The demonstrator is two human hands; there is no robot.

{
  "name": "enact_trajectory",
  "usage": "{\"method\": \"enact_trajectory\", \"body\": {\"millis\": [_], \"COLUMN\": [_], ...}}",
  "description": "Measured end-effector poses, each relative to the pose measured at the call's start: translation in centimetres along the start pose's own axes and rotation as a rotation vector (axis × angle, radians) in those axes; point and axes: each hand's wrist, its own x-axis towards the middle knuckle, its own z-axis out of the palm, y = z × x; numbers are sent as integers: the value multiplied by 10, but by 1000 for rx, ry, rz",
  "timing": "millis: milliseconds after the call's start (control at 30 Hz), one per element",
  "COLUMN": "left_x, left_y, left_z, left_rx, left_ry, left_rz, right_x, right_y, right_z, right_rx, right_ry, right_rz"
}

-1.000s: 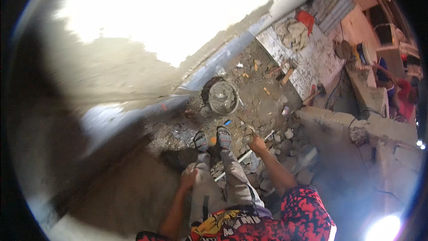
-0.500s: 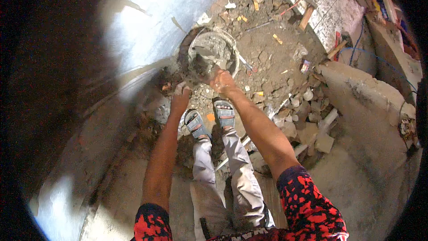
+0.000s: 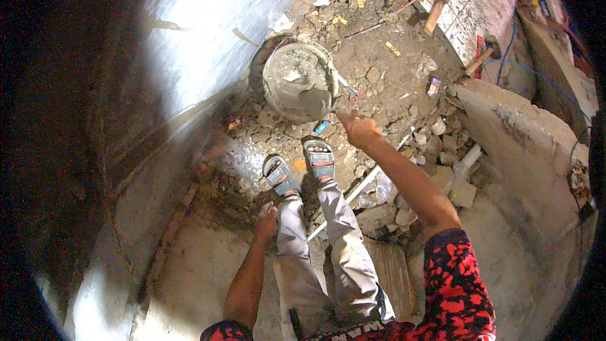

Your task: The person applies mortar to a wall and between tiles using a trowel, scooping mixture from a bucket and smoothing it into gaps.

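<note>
A round bucket of wet grey mix [image 3: 293, 72] stands on the rubble ahead of my sandalled feet. My right hand [image 3: 361, 131] grips a trowel [image 3: 315, 102], whose blade lies at the near side of the mix. Red-handled scissors or pliers [image 3: 355, 93] are beside the bucket's right side. My left hand [image 3: 267, 213] hangs beside my left leg, fingers slightly bent and apparently holding nothing. A small blue object [image 3: 320, 127] lies between the bucket and my right foot.
Broken chunks [image 3: 442, 170] and a long white pipe [image 3: 341, 205] lie to my right, beside a low concrete wall [image 3: 511, 126]. Wooden-handled tools [image 3: 434, 16] and a white dirty board [image 3: 467, 0] are beyond. A pale wall [image 3: 196, 31] borders the left.
Half a second ago both hands were at the bucket. My left hand has drawn back toward my leg; my right has moved rightward and back with the trowel.
</note>
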Motion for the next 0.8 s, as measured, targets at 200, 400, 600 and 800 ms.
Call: {"method": "enact_trajectory", "body": {"millis": [200, 400, 600, 800], "left_x": [59, 212, 302, 335], "left_y": [11, 118, 207, 192], "left_z": [-28, -55, -64, -78], "left_rx": [-63, -358, -343, -547], "left_ry": [-23, 163, 245, 262], "left_rz": [-450, -207, -42, -152], "right_x": [-17, 35, 44, 38], "right_y": [19, 16, 17, 17], "right_z": [-24, -40, 19, -6], "right_rx": [-1, -121, -439, -124], "right_ry": [123, 183, 280, 396], "right_rz": [-19, -12, -132, -105]}}
